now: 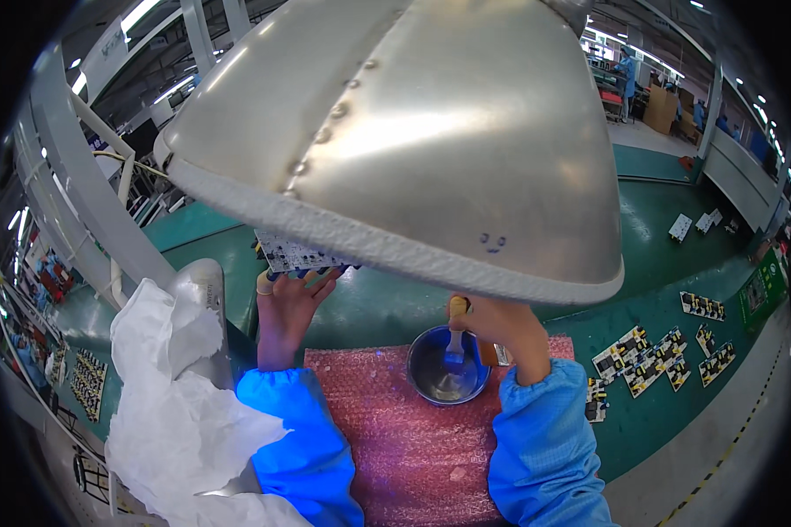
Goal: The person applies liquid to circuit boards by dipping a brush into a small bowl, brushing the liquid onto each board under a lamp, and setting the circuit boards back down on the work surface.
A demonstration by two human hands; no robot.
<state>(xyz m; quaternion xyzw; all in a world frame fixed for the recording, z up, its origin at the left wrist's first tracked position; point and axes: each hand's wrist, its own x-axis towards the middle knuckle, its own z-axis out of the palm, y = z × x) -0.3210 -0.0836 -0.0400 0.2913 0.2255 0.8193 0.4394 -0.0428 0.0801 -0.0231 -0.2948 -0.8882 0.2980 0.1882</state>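
My left hand point(288, 314) is raised at the edge of a metal hood, its fingers closed on a circuit board point(292, 253) whose pale, component-dotted face partly shows. The hood hides the rest of the board. To the right, my right hand point(508, 332) grips a small brush point(454, 350), pointing down into a round blue bowl point(417, 384). The bristles are at or near the greyish contents; I cannot tell whether they touch. Beside the bowl, under my right hand, an orange-brown piece point(490, 353) shows, too covered to name. Pink bubble wrap point(395, 448) lies beneath the bowl.
The big metal hood point(466, 149) with a padded rim hangs over the green bench point(545, 318). Several circuit boards point(646, 360) lie at right, more at far right point(680, 227). Crumpled white sheeting point(163, 378) drapes at left, by a grey post point(204, 285). People stand in the background.
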